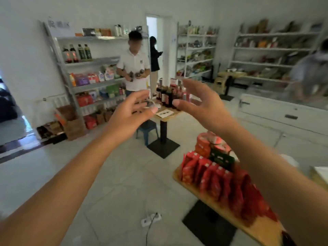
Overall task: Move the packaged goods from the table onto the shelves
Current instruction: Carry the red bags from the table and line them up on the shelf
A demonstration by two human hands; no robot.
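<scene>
Both my arms are stretched forward at chest height. My left hand (132, 110) and my right hand (198, 102) face each other with fingers spread, and neither holds anything. Below my right forearm, a wooden table (229, 210) carries a row of red packets (213, 176) standing side by side, with a dark green pack (221, 158) and more red packs (205, 144) behind them. A grey metal shelf unit (92, 86) with bottles and packaged goods stands against the left wall. My hands are well above the table and far from the shelves.
A person in a white shirt (134, 68) holds bottles beside a small table (165, 112) loaded with dark bottles. A power strip (150, 218) and cable lie on the tiled floor. More shelves (266, 55) line the back wall; a white counter (284, 112) is at right.
</scene>
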